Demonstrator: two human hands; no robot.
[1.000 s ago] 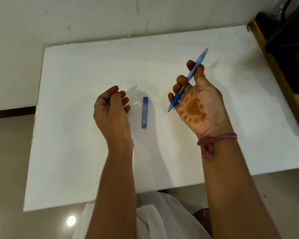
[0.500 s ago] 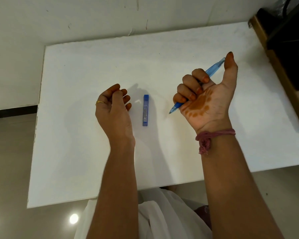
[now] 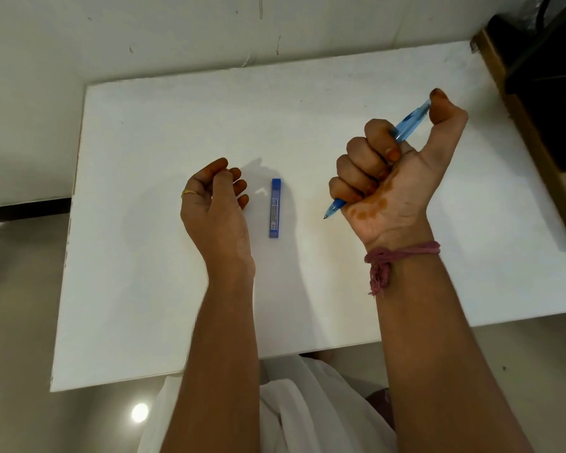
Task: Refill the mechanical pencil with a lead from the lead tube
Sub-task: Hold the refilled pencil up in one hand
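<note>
— Fingers (image 3: 356,166) of my right hand (image 3: 389,178) were wrapped tight round the mechanical pencil (image 3: 406,124), thumb on its top end, probably to click it, tip poking out below them.

— And the other?

— My left hand (image 3: 214,204) hung loosely curled, holding nothing. The lead tube (image 3: 275,208) lay flat on the white table (image 3: 177,125), between both sets of fingers, ready to reach.

a white rectangular table (image 3: 177,305) stands against an off-white wall (image 3: 144,34) marked with small scuffs. a dark baseboard (image 3: 23,207) runs along the wall's foot at left. the glossy beige floor (image 3: 13,354) carries a round reflection of a lamp (image 3: 140,412). a brown wooden cabinet (image 3: 520,119) with dark contents stands just beside the table's right edge.
</note>
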